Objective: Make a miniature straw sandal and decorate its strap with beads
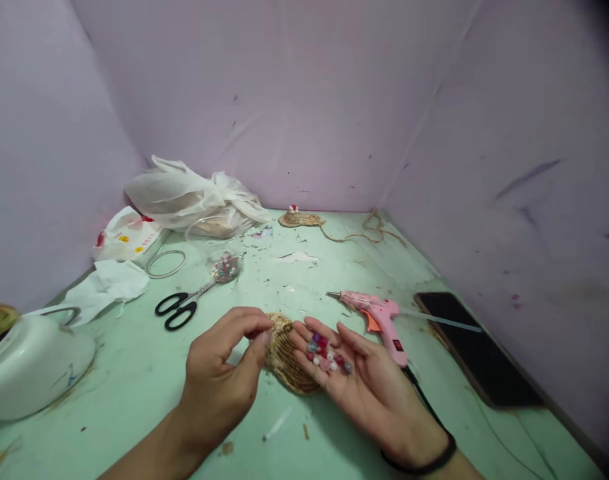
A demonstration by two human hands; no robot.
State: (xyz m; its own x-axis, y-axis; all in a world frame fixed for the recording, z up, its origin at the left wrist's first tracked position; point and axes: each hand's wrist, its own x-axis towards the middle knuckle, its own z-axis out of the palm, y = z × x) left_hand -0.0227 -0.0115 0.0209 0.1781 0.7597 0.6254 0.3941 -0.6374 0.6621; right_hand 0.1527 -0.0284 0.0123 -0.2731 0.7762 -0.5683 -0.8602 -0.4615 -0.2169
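Note:
My right hand [367, 380] is turned palm up, fingers slightly curled, cradling several small beads [327, 357] in red, pink, white, purple and grey-blue. To its left, my left hand [229, 367] has thumb and forefinger pinched together; whatever lies between the tips, if anything, is hidden. Under and between both hands lies a flat coiled piece of brown twine [297, 370], partly covered by them. A pink hot glue gun [374, 310] with a glue stick in its back rests on its side beyond my right hand. Black-handled scissors [181, 308] lie beyond my left hand.
A bag of mixed beads [227, 267] touches the scissor tips. At the back are a white plastic bag [194, 197] and another twine piece [304, 219] with a loose strand. A phone [479, 347] lies right; a white bowl [39, 367] stands left. Walls enclose the green table [264, 433].

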